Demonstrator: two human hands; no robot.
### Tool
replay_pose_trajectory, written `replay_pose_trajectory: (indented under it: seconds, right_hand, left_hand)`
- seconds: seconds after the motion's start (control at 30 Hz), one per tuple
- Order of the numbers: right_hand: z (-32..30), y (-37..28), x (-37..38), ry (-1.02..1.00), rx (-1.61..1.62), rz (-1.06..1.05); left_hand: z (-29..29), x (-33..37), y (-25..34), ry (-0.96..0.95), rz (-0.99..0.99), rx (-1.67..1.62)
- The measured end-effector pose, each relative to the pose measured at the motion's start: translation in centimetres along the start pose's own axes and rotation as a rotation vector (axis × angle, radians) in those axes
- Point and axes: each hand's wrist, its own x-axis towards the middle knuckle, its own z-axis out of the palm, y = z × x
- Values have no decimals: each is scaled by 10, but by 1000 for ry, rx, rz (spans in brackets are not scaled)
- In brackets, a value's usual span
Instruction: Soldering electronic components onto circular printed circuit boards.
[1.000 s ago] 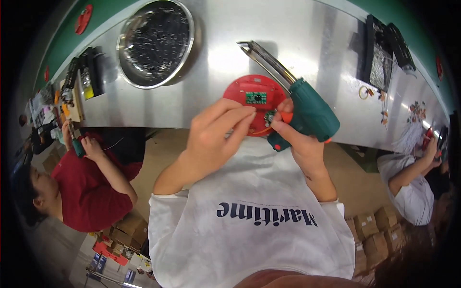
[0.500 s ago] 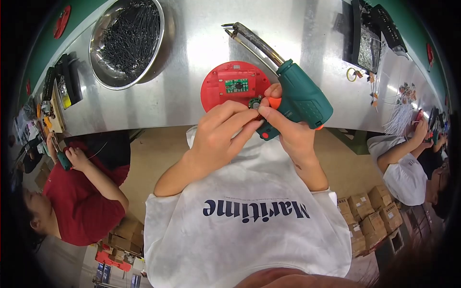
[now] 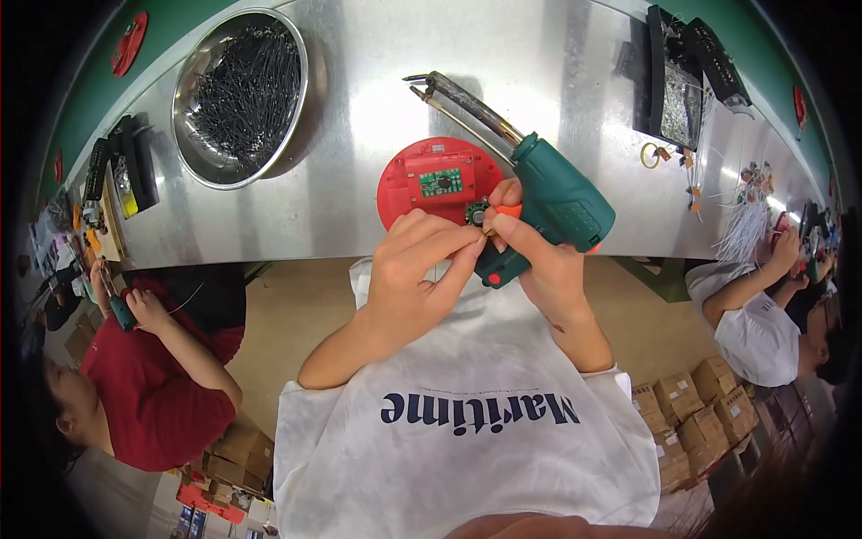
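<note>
Bold dark lettering (image 3: 485, 410) crosses the white shirt (image 3: 467, 476); markings on cardboard boxes (image 3: 705, 431) are too small to read. The shiny metal table (image 3: 359, 99) carries a steel bowl (image 3: 186, 117) of black wires (image 3: 247, 94). Right hand (image 3: 549, 265): gripping a green soldering gun (image 3: 566, 198). Left hand (image 3: 417, 265): fingers pinched together, contents unclear. The red housing (image 3: 395, 193) sits at the near edge.

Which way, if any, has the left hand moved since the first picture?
Yes: judged against the metal bowl, the left hand has moved to the right, farther from the bowl.
</note>
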Motion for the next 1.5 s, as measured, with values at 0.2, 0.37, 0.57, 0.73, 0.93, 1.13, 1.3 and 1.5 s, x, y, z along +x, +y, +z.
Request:
replay_pose_trajectory:
  seconds: [0.2,0.37,0.57,0.73,0.93,1.13,1.3,1.5]
  right_hand:
    - [2,0,1,24,2,56]
    - [3,-2,3,15,22,79]
    - [4,-1,2,7,14,75]
    - [3,-1,1,1,10,54]
    - [-11,-7,-3,-48,-104,-58]
    - [-38,-27,-21,-129,-330,14]
    - [-62,-38,-30,-160,-573,-68]
    - [-75,-43,-36,-106,-632,-60]
  left_hand:
    - [-1,1,4,-12,16,54]
    - [2,-1,7,45,5,131]
    - [4,-3,0,92,75,142]
    - [4,-6,-3,86,81,123]
    - [2,-2,-12,294,32,240]
    - [7,-1,-27,319,-44,146]
    - [7,2,-24,312,-71,136]
    - [5,4,-22,312,-63,149]
